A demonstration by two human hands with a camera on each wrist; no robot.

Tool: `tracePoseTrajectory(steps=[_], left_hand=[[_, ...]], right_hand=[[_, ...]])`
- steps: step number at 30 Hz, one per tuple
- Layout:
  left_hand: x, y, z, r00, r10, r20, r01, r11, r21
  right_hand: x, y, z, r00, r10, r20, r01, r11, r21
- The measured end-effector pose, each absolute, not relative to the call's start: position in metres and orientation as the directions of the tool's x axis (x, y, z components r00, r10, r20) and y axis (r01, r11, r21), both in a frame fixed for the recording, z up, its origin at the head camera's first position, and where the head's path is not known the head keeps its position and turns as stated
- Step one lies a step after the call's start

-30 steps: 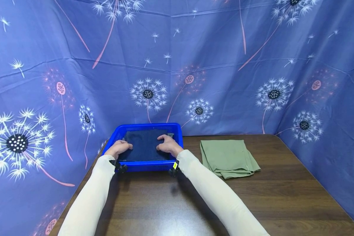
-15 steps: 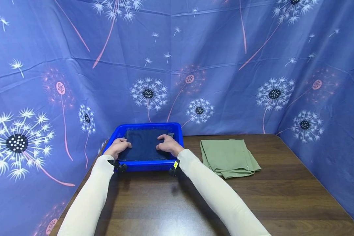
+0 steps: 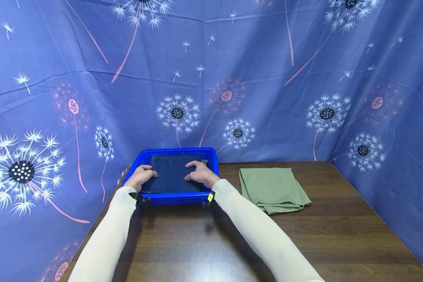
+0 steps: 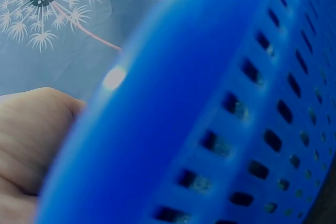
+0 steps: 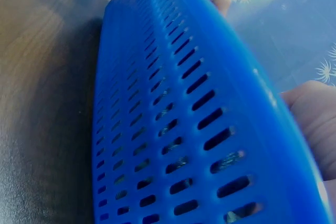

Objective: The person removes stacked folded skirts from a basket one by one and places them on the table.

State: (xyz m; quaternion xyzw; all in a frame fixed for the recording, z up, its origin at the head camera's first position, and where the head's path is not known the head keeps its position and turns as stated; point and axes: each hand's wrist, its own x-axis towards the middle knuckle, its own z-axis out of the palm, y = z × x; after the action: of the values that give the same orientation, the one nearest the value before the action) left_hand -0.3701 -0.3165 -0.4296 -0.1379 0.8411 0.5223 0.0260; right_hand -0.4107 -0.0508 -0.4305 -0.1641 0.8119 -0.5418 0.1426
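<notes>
A folded dark blue denim garment (image 3: 172,172) lies inside a blue plastic basket (image 3: 172,199) at the back left of the table. My left hand (image 3: 140,177) reaches over the basket's front left part and rests at the garment's left edge, thumb over the cloth. At the right side, my right hand (image 3: 201,174) rests on the cloth with thumb and index finger spread apart. Each hand's other fingers are largely hidden. Both wrist views mostly show the basket's slotted wall, with part of my left hand (image 4: 31,145) and my right hand (image 5: 317,124) beyond the rim.
A folded light green cloth (image 3: 269,188) lies on the brown wooden table (image 3: 324,235), right of the basket. Behind and on both sides hangs a blue curtain (image 3: 268,117) with a dandelion print. The basket stands close to the back curtain.
My right hand has shifted very slightly left over the denim, and my left hand slightly left. The basket, the garment and the green cloth stay in place.
</notes>
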Motion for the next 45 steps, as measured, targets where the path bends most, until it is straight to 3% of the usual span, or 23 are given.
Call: tracePoseTrajectory(steps=[10, 18, 30, 45], left_hand=[[-0.369, -0.311, -0.425, -0.980, -0.176, -0.093, -0.153, 0.368, 0.917], [-0.367, -0.306, -0.415, -0.991, -0.132, 0.027, -0.033, 0.434, 0.900], [-0.359, -0.285, -0.382, -0.986, -0.160, 0.036, -0.025, 0.366, 0.930], [-0.341, -0.247, -0.324, -0.983, -0.155, 0.101, 0.030, 0.406, 0.913]], right_hand=[[-0.409, -0.050, -0.429, -0.939, -0.339, 0.051, -0.199, 0.417, -0.887], [-0.407, -0.047, -0.423, -0.957, -0.264, 0.120, -0.235, 0.466, -0.853], [-0.403, -0.036, -0.402, -0.983, -0.140, 0.121, -0.172, 0.458, -0.872], [-0.386, 0.007, -0.346, -0.982, -0.140, 0.129, -0.180, 0.452, -0.874]])
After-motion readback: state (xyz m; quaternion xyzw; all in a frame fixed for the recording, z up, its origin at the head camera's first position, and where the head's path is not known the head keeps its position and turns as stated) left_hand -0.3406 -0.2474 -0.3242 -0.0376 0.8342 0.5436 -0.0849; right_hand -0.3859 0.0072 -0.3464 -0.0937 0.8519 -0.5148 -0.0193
